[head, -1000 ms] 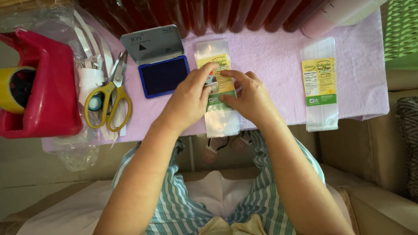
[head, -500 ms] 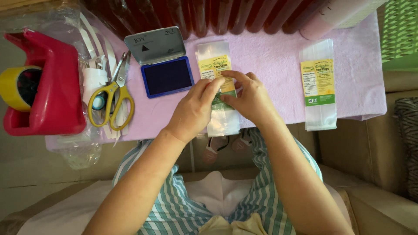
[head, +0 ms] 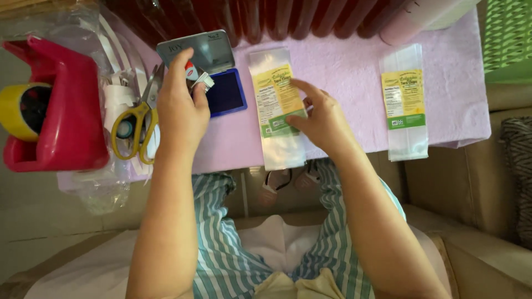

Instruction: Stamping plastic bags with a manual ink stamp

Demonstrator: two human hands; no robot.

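Soft even daylight, sharp focus

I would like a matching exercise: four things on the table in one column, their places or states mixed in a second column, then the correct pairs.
Things:
1. small stamp
2. scissors
3. ink pad
4. labelled bag

Places:
A. lid open, blue pad showing
B. under the right hand
C. held in the left hand
D. lying beside the red holder

Pairs: 1-C, 2-D, 3-A, 4-B
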